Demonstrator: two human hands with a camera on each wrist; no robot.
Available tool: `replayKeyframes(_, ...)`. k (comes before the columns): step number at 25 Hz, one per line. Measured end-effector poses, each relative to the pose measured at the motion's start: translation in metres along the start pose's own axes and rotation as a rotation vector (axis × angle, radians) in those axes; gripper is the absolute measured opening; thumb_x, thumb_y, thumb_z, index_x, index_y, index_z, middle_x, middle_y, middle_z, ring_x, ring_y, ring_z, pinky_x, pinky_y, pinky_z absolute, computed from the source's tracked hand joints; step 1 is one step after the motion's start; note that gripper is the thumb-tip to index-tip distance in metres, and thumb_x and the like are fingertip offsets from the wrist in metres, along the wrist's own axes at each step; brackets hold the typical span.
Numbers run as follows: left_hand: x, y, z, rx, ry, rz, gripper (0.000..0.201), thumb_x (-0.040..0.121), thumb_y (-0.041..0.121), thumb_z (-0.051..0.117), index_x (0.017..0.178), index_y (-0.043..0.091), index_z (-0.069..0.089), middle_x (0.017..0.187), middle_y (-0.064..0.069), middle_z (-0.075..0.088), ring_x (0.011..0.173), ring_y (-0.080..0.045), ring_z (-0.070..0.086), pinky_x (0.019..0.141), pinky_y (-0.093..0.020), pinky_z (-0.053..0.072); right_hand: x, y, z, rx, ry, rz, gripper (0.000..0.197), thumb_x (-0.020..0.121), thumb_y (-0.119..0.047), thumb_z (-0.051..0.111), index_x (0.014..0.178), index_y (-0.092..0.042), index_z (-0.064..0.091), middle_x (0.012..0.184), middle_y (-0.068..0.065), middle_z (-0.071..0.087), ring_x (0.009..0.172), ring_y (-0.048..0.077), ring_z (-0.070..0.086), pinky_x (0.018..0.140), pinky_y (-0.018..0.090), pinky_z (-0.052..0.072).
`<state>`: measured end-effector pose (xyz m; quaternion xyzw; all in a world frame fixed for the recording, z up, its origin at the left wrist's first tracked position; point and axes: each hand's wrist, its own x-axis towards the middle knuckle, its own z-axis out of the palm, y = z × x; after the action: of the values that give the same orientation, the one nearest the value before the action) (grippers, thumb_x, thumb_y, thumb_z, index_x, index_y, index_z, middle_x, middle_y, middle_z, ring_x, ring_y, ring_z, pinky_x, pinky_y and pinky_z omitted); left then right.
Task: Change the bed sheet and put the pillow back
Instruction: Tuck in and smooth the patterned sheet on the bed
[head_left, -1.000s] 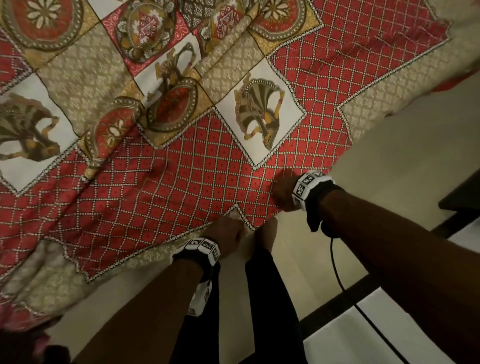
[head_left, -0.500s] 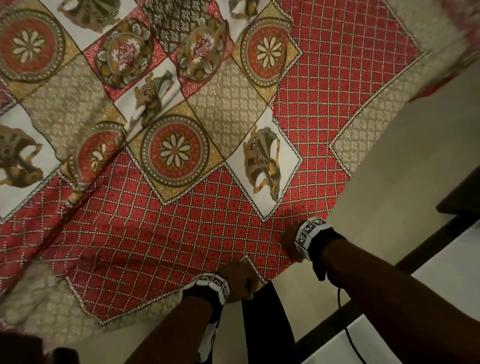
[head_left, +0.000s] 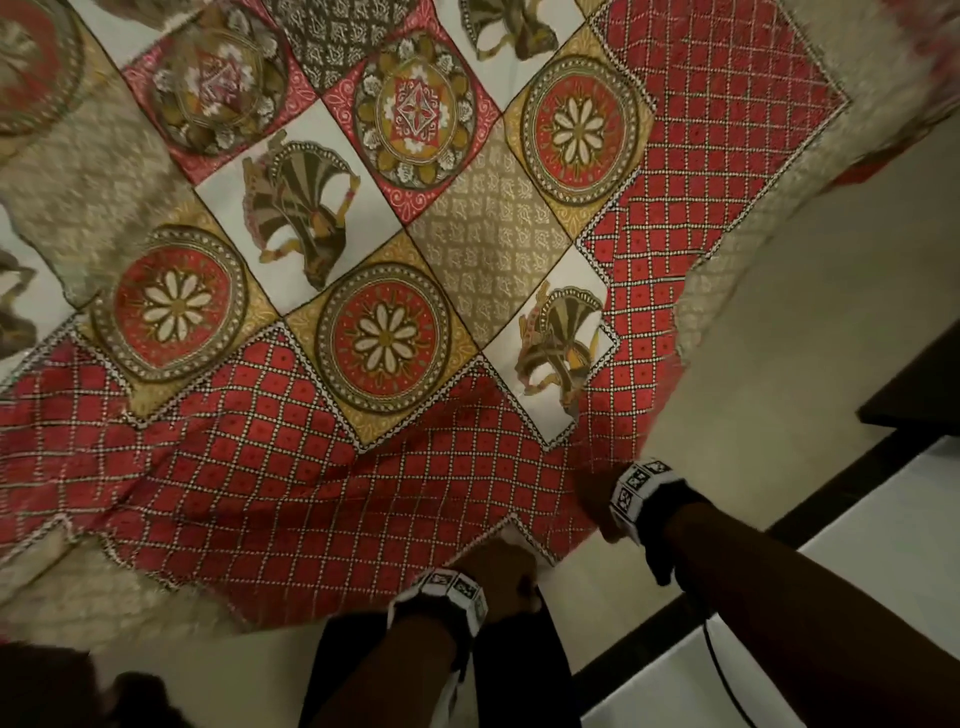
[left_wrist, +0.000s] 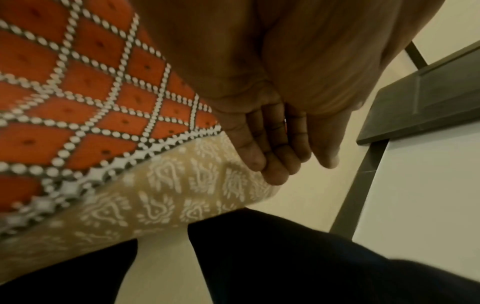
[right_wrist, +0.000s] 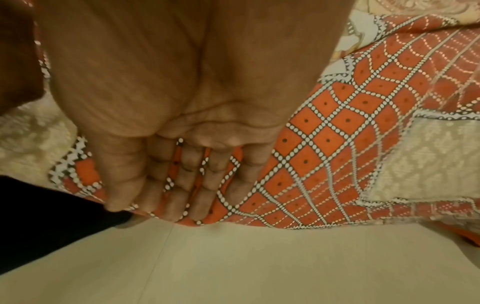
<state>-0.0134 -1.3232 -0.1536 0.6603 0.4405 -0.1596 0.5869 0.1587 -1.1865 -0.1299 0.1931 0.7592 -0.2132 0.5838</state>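
Both hands grip the bed sheet (head_left: 322, 467) hem, left hand (head_left: 501, 574) and right hand (head_left: 595, 501); soft, light cloth, best held by its edge.

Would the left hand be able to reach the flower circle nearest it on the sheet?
Probably yes. Only bare sheet lies between the left hand and that flower circle; nothing blocks the way. But the hand grips the sheet's edge, so it would have to let go first.
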Motion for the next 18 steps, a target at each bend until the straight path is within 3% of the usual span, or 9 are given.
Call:
replayKeyframes(5, 0.017, -0.008, -0.081, 0.060, 0.171, -0.109, 0.032, 0.097, 0.038, 0.055, 0.120, 0.017, 0.065, 0.118, -0.007, 0.066, 0.111, -0.028, 0.061, 0.093, -0.035, 0.048, -0.008, 0.028, -0.043, 0.325, 0.075, 0.037, 0.043, 0.089, -0.019, 0.063, 0.132, -0.012, 0.055, 0.137, 0.009, 0.057, 0.111, 0.029, 0.059, 0.095, 0.036, 0.049)
replayKeyframes(8, 0.027, 0.001, -0.142, 0.083, 0.288, -0.093, 0.025, 0.099, 0.028, 0.051, 0.115, 0.014, 0.065, 0.114, -0.008, 0.066, 0.105, -0.028, 0.063, 0.085, -0.033, 0.047, -0.017, 0.065, -0.073, 0.464, 0.289, 0.085, 0.051, 0.095, -0.029, 0.056, 0.143, -0.018, 0.046, 0.145, 0.008, 0.051, 0.127, 0.027, 0.054, 0.105, 0.036, 0.043)
replayKeyframes(10, 0.041, 0.019, -0.187, 0.126, 0.342, -0.063, 0.022, 0.101, 0.025, 0.048, 0.105, 0.010, 0.063, 0.104, -0.011, 0.065, 0.096, -0.030, 0.063, 0.073, -0.032, 0.040, -0.025, 0.106, -0.087, 0.488, 0.412, 0.131, 0.052, 0.096, -0.036, 0.058, 0.143, -0.019, 0.045, 0.142, 0.008, 0.052, 0.128, 0.028, 0.053, 0.102, 0.035, 0.042)
replayKeyframes(12, 0.063, 0.041, -0.229, 0.131, 0.423, -0.042, 0.019, 0.100, 0.021, 0.046, 0.102, 0.009, 0.061, 0.099, -0.012, 0.063, 0.090, -0.032, 0.061, 0.069, -0.032, 0.038, -0.010, 0.165, -0.087, 0.379, 0.442, 0.206, 0.050, 0.092, -0.031, 0.061, 0.138, -0.016, 0.049, 0.137, 0.009, 0.054, 0.122, 0.031, 0.056, 0.093, 0.036, 0.045)
replayKeyframes(13, 0.076, 0.053, -0.246, 0.130, 0.453, -0.030, 0.018, 0.100, 0.020, 0.045, 0.101, 0.009, 0.060, 0.099, -0.011, 0.062, 0.088, -0.032, 0.060, 0.069, -0.032, 0.038, 0.028, 0.207, -0.069, 0.366, 0.490, 0.219, 0.059, 0.086, -0.033, 0.066, 0.140, -0.022, 0.045, 0.140, 0.007, 0.052, 0.123, 0.031, 0.055, 0.094, 0.038, 0.047)
replayKeyframes(14, 0.097, 0.068, -0.263, 0.133, 0.476, -0.021, 0.017, 0.100, 0.019, 0.045, 0.100, 0.009, 0.059, 0.098, -0.010, 0.061, 0.088, -0.031, 0.059, 0.069, -0.033, 0.038, 0.049, 0.248, -0.056, 0.333, 0.430, 0.240, 0.074, 0.077, -0.038, 0.071, 0.143, -0.031, 0.038, 0.145, 0.002, 0.047, 0.127, 0.030, 0.052, 0.097, 0.041, 0.047)
replayKeyframes(15, 0.118, 0.083, -0.280, 0.138, 0.502, -0.019, 0.017, 0.100, 0.018, 0.044, 0.098, 0.010, 0.059, 0.097, -0.010, 0.061, 0.087, -0.031, 0.059, 0.069, -0.033, 0.039, 0.038, 0.279, -0.065, 0.335, 0.406, 0.275, 0.084, 0.071, -0.042, 0.073, 0.144, -0.038, 0.033, 0.149, -0.002, 0.043, 0.131, 0.028, 0.049, 0.100, 0.043, 0.047)
replayKeyframes(16, 0.139, 0.097, -0.297, 0.150, 0.532, -0.010, 0.017, 0.100, 0.019, 0.044, 0.097, 0.010, 0.059, 0.097, -0.010, 0.061, 0.086, -0.031, 0.059, 0.068, -0.034, 0.040, 0.043, 0.313, -0.060, 0.329, 0.422, 0.325, 0.083, 0.073, -0.041, 0.074, 0.145, -0.039, 0.033, 0.150, -0.003, 0.042, 0.133, 0.027, 0.047, 0.100, 0.042, 0.046)
replayKeyframes(18, 0.188, 0.129, -0.325, 0.179, 0.569, 0.049, 0.019, 0.101, 0.020, 0.044, 0.098, 0.010, 0.060, 0.097, -0.011, 0.061, 0.085, -0.032, 0.059, 0.067, -0.034, 0.038, -0.013, 0.351, -0.079, 0.381, 0.574, 0.313, 0.065, 0.089, -0.029, 0.066, 0.147, -0.025, 0.037, 0.149, 0.004, 0.041, 0.135, 0.029, 0.043, 0.103, 0.043, 0.043)
